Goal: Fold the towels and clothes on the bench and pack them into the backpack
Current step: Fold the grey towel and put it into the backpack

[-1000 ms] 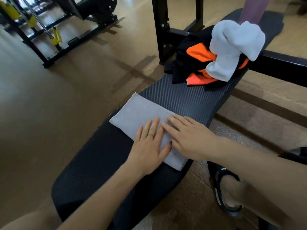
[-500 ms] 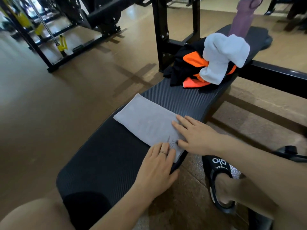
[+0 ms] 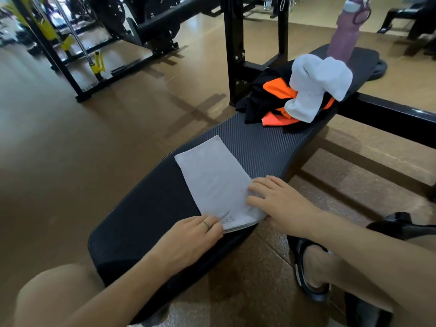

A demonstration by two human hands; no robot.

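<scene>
Flat on the bench: folded towel, long axis eleven-to-five; left hand and right hand pressing, fingers straight, gripping nothing.

You see a pale grey towel on the black ribbed bench, beyond it black-and-orange clothes, a white towel and a mauve bottle.

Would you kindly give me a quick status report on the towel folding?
Left hand and right hand flat on folded grey towel. White towel and black-orange clothes unfolded, heaped farther along bench. No backpack visible.
</scene>
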